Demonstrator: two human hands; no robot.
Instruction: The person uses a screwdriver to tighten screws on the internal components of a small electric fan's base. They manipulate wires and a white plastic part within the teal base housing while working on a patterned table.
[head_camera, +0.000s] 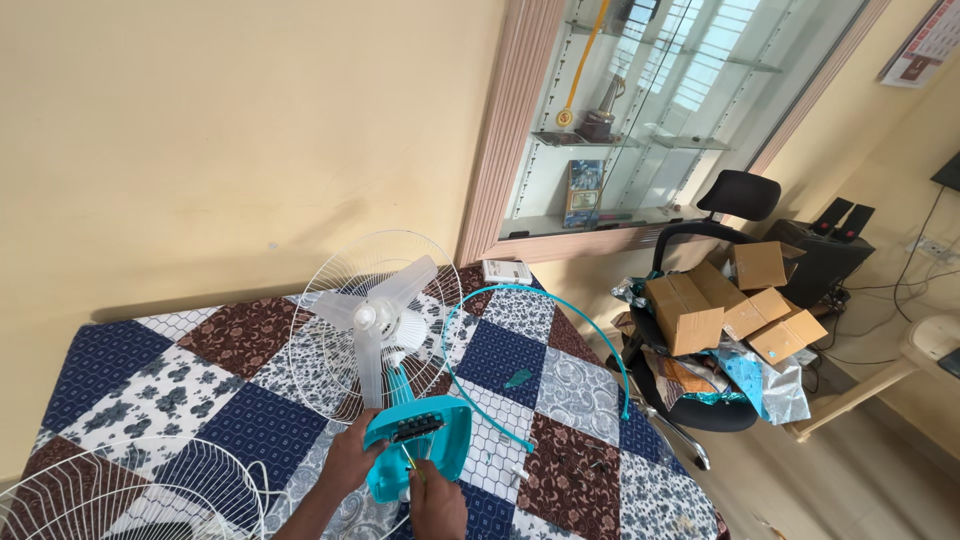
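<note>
- At the near edge of the patchwork-covered surface (200, 360), I see a small table fan lying down, with its teal base (420, 440) turned toward me and its underside open.
- My left hand (350, 462) is closed around the left side of the teal base and holds it steady.
- My right hand (432, 500) is just below the base, fingers pinched narrow at the thin wires (410, 462) that come out of the opening; I cannot tell exactly what the fingertips grip.
- The long axis of the fan goes from my hands away toward the wall: base first, then the teal neck, then the white blades (375, 318) and the rear wire guard (375, 325) behind them.
- So the work point is directly in front of the right hand, touching or nearly touching it; the right hand is nearer to the wires, the left hand nearer to the shell of the base.
- The teal guard ring (540, 350) lies just beside the base on the right, and one end comes near my right hand; it may be in the way there.
- The front wire guard (110, 490) lies at the lower left, apart from the left arm.
- A small teal piece (518, 379) and some small loose parts (505, 465) are on the cloth to the right.
- Well apart, an office chair (735, 195) carries cardboard boxes (730, 300).
</note>
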